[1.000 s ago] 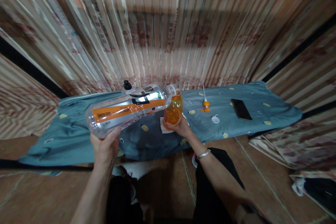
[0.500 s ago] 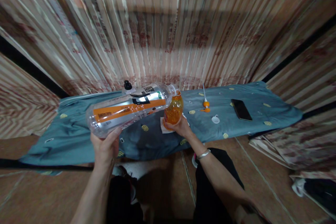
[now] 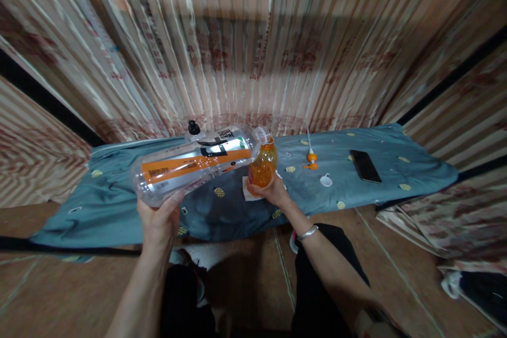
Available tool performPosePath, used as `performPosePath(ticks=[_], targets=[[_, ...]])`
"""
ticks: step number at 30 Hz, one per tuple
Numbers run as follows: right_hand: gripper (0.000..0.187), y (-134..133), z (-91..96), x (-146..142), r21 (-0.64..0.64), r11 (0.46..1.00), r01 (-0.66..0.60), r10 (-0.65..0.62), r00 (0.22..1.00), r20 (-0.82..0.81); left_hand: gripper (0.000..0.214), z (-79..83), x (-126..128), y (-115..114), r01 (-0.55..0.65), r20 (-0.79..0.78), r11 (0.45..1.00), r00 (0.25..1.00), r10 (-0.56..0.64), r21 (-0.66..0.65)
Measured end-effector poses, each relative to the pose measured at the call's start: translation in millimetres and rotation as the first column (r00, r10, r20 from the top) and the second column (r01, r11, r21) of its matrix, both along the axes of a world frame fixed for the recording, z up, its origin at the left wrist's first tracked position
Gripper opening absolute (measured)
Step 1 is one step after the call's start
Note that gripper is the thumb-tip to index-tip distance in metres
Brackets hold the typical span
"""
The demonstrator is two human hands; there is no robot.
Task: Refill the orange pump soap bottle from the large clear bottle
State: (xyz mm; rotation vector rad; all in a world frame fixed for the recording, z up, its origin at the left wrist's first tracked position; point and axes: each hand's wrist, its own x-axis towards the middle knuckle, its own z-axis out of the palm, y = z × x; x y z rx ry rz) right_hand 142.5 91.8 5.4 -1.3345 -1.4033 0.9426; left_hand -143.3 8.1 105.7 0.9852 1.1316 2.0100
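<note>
My left hand is closed round the base of a large clear plastic bottle with an orange and silver label. The bottle lies tilted, its neck toward the right, its mouth over the opening of a smaller orange see-through bottle. That orange bottle is gripped low down by my right hand, and it stands upright over a white tissue. Whether liquid is flowing between the two mouths I cannot tell. To the right lies an orange pump top with a long tube.
Blue patterned cloth covers the narrow table. On it are a black-topped cap behind the large bottle, a small white cup-shaped piece and a black phone. Striped curtains hang behind; a shoe is on the floor at right.
Both hands and both bottles keep nearly the same pose. Only a very slight shift of the whole view shows.
</note>
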Motion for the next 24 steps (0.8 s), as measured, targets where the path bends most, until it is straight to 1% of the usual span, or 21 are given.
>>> performPosePath(ticks=[3,7,13,20,24], targets=[[0.063,-0.1,0.1,0.9,0.006,1.0,-0.011,0.011,1.0,0.016,0.091,-0.2,-0.4,0.9,0.0,0.018,1.0,1.0,0.0,0.008],[0.07,-0.3,2.5,2.4,-0.018,1.0,0.013,-0.013,0.999,0.032,0.084,0.7,1.9,0.3,-0.007,0.013,1.0,1.0,0.007,0.006],[0.069,-2.4,7.8,2.6,-0.017,1.0,0.002,-0.002,1.0,0.007,0.079,3.9,5.4,-1.0,-0.005,0.001,1.0,1.0,0.005,0.007],[0.07,-2.9,9.0,3.5,-0.016,1.0,-0.016,0.017,1.0,0.014,0.079,4.1,4.8,-0.5,-0.008,-0.007,1.0,1.0,0.008,0.008],[0.066,-2.1,7.2,3.5,-0.009,1.0,-0.025,0.025,1.0,0.014,0.082,3.1,3.5,-1.5,0.005,-0.01,1.0,1.0,-0.005,-0.001]])
